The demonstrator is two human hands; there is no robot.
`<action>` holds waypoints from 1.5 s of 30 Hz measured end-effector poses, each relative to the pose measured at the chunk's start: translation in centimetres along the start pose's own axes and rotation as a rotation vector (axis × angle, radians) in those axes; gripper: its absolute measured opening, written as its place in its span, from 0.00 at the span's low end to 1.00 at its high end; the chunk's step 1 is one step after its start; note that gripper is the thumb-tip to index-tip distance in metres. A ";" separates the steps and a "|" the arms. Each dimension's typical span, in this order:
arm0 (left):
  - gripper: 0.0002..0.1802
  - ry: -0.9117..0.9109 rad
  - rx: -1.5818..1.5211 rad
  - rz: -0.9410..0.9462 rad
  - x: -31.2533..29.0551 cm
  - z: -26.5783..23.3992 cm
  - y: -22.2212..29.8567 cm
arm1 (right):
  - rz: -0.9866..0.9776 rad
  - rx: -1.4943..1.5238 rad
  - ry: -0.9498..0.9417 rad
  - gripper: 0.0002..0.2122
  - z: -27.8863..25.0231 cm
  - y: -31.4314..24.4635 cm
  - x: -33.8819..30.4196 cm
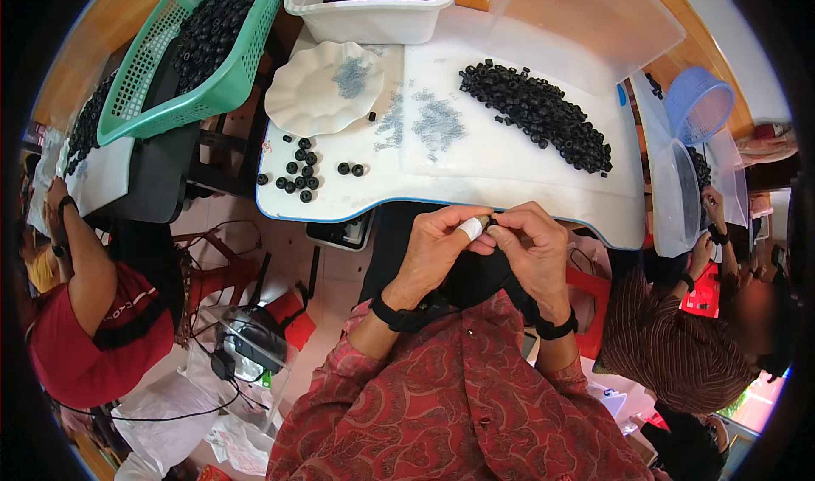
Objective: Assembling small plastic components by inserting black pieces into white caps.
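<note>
Left hand (433, 247) and right hand (538, 241) pinch a small, dark part (491, 222), mostly finger-covered. Black pieces (543, 112) lie heaped on a white table (356, 191).

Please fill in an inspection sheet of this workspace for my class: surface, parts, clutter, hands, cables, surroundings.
Surface: white table with a curved front edge.
Parts: heap of black pieces; clear small pieces, more in the scalloped dish.
Clutter: loose black pieces scattered at front left.
Hands: left hand and right hand meet fingertip to fingertip at a small dark piece, mostly hidden.
Cables: black cable at lower left; none seen on the tabletop.
Surroundings: green basket at upper left; co-workers on both sides.
</note>
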State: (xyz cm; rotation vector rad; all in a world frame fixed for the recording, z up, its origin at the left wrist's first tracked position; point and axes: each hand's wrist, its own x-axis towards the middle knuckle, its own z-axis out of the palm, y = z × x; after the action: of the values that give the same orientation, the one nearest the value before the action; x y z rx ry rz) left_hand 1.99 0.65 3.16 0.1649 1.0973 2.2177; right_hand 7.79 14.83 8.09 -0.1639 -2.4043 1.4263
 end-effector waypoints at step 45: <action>0.18 -0.110 -0.240 0.136 -0.9 0.7 1.7 | 0.087 0.172 -0.014 0.21 4.2 -3.7 -0.7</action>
State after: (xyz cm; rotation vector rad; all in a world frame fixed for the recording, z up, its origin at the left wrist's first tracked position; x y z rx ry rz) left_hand 2.07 -0.19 5.03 0.2615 0.7742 2.4091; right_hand 7.21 9.35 9.25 -0.2198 -2.2963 1.6699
